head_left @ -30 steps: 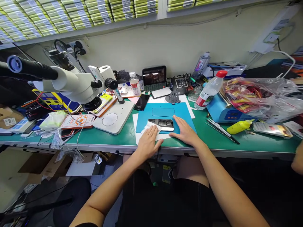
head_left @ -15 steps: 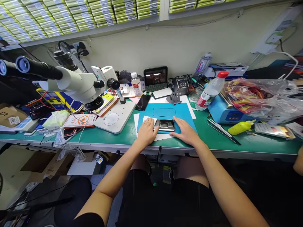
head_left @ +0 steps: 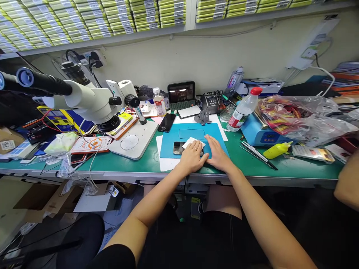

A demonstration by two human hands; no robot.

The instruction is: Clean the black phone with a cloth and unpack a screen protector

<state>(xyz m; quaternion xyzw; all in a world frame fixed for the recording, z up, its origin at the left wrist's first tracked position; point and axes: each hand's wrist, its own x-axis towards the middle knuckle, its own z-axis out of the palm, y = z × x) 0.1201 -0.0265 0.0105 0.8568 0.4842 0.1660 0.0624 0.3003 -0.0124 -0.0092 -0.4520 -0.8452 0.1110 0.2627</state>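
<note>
A phone [head_left: 177,148] lies flat on a blue work mat [head_left: 193,133] at the front of the green bench. My left hand [head_left: 191,158] presses a white wipe [head_left: 193,143] down on the phone's right half, fingers together on the cloth. Just right of it, my right hand [head_left: 217,154] rests flat on the mat with fingers stretched out, touching the phone's right end. Only the left end of the phone shows beside my left hand.
A white microscope [head_left: 92,102] with its base plate [head_left: 134,140] stands left of the mat. Behind the mat are a black phone [head_left: 167,121], a small screen [head_left: 181,92] and bottles [head_left: 243,108]. Tweezers [head_left: 258,154], a yellow bottle [head_left: 276,150] and plastic bags [head_left: 300,116] lie right. Another person's arm [head_left: 347,183] shows far right.
My left hand has slid the white wipe along the phone from its left end to its right half. The right hand stays beside the phone's right end.
</note>
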